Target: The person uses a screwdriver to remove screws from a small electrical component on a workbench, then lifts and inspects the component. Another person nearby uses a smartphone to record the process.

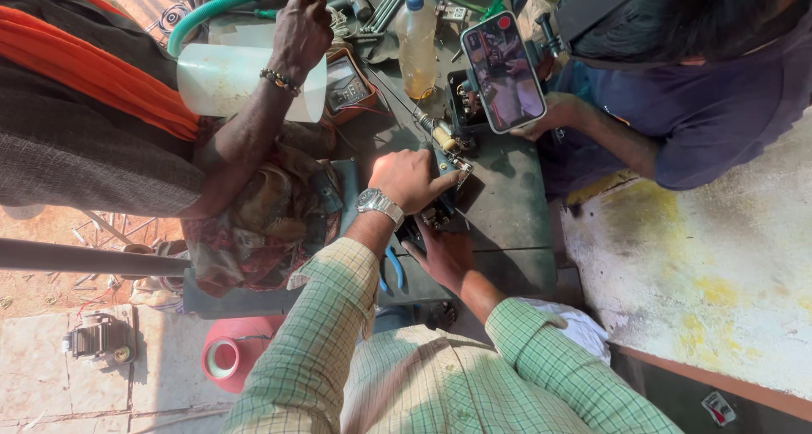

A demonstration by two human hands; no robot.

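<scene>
My left hand (pixel 410 178), with a metal watch on its wrist, is closed around a small metal part (pixel 452 162) of a mechanism on the dark workbench (pixel 507 206). My right hand (pixel 444 252) lies flat on the bench just below it, fingers apart and holding nothing, its fingertips beside a small dark assembly (pixel 433 217). Both sleeves are green checked cloth. What the left fingers pinch is mostly hidden by the hand.
A person at left in an orange scarf rests a hand (pixel 300 28) on a green hose (pixel 211 9) above a white jug (pixel 220 80). A person at right holds a phone (pixel 503 70). Also here: a plastic bottle (pixel 418 41), an orange meter (pixel 348 83), blue-handled pliers (pixel 394 269) and a red roll (pixel 227 358).
</scene>
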